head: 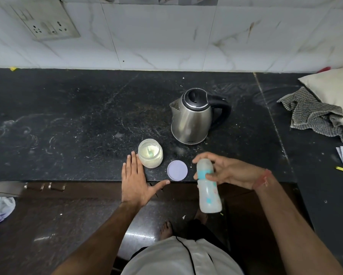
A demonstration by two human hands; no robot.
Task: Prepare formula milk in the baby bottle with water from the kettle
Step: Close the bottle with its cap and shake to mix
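Though the jar (150, 153) stands open near the counter's (67, 116) front edge, lid (177, 170) beside it, the right hand (226, 171) grips the capped bottle (208, 185) past that edge; the left hand (136, 180) lies flat, fingers spread. Kettle (192, 118) behind: mixing likely finished.

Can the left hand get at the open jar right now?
Probably yes: the left hand lies flat and free on the counter edge, fingertips right beside the jar, nothing between them.
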